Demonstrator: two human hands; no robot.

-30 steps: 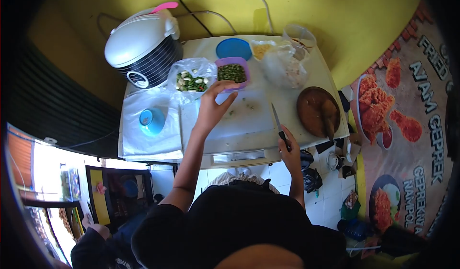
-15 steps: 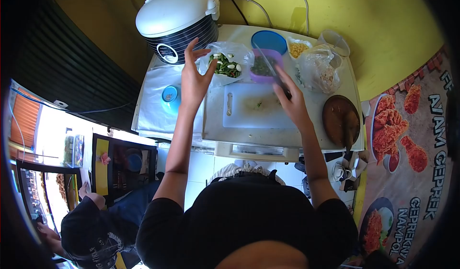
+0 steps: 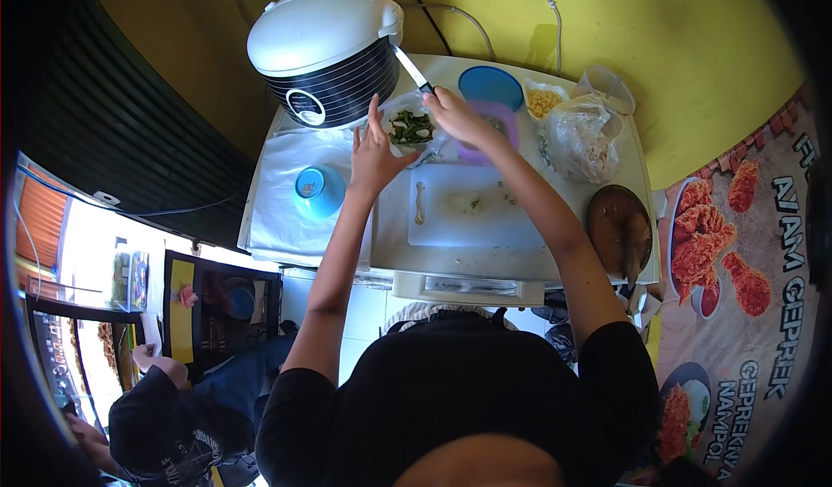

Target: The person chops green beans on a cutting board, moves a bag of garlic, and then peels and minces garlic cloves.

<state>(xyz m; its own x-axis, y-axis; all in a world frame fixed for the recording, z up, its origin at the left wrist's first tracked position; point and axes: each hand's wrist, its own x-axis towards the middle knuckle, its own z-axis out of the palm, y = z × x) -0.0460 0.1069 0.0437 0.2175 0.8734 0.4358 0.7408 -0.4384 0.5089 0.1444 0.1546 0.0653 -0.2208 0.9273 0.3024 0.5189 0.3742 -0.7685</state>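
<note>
My right hand [image 3: 459, 116] is closed around the dark handle of a knife [image 3: 411, 68], its blade slanting up and left toward the rice cooker. Fingers spread, my left hand [image 3: 376, 159] is at the near left side of a clear plastic bag [image 3: 430, 147]. Inside the bag lie green chillies [image 3: 409, 130] and white pieces that look like garlic cloves. Partly behind my right forearm is a purple container [image 3: 506, 125] with chopped green bits in it. Below both hands, a white cutting board [image 3: 440, 225] carries a few green scraps and a brownish stain.
A large rice cooker [image 3: 328, 54] stands at the back left, and a blue cup [image 3: 319, 191] is on the left. Behind the container lies a blue lid [image 3: 490, 87]. At right are yellow pieces [image 3: 542, 102], a filled bag [image 3: 591, 144] and a brown mortar [image 3: 617, 227]. Another person [image 3: 186, 409] is at lower left.
My right hand has moved left and up from the purple container, bringing the knife toward the rice cooker. My left hand has come down and right, closer to the bag of chillies.
</note>
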